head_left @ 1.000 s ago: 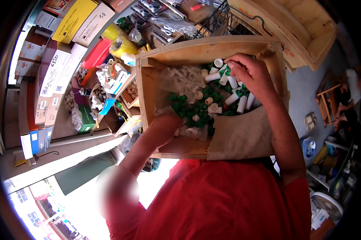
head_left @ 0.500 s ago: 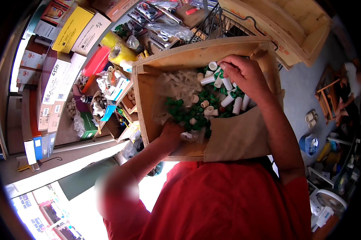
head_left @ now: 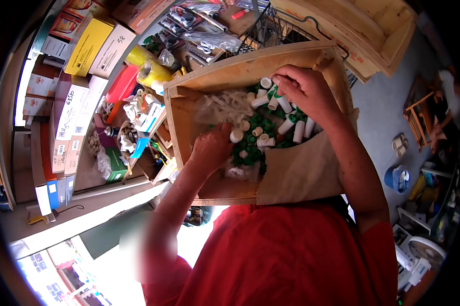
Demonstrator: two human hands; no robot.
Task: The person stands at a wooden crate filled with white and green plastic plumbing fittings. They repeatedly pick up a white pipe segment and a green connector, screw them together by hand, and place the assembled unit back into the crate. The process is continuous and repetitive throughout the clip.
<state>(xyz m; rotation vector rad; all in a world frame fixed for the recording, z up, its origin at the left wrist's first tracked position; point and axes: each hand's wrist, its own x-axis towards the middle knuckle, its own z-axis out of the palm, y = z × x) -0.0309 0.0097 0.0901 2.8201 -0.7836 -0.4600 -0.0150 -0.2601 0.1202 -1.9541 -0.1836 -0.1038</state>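
Note:
A wooden box (head_left: 230, 195) in front of me holds green plastic plugs (head_left: 248, 155) and white pipe fittings (head_left: 298, 131). My left hand (head_left: 209, 148) is over its left half, fingers closed on a round white pipe fitting (head_left: 236, 135). At the far right of the pile, my right hand (head_left: 307, 93) has its fingers pinched together beside another white fitting (head_left: 265, 83). What it grips, if anything, is hidden. A clear plastic bag (head_left: 217, 104) of pale pieces lies beyond my left hand. Tan sheet material (head_left: 304, 173) covers the box's near right corner.
Shelves with stacked cartons (head_left: 72, 109) and small bins of fittings (head_left: 140, 109) stand at the left. Behind the box are a black wire basket (head_left: 273, 33) and another wooden box (head_left: 355, 30). At the right are slippers (head_left: 399, 145), a blue bucket (head_left: 397, 178) and a seated person (head_left: 444, 112).
My left hand has risen from the box's near left part and moved farther in, now with a white pipe fitting at its fingers. My right hand stays nearly in place.

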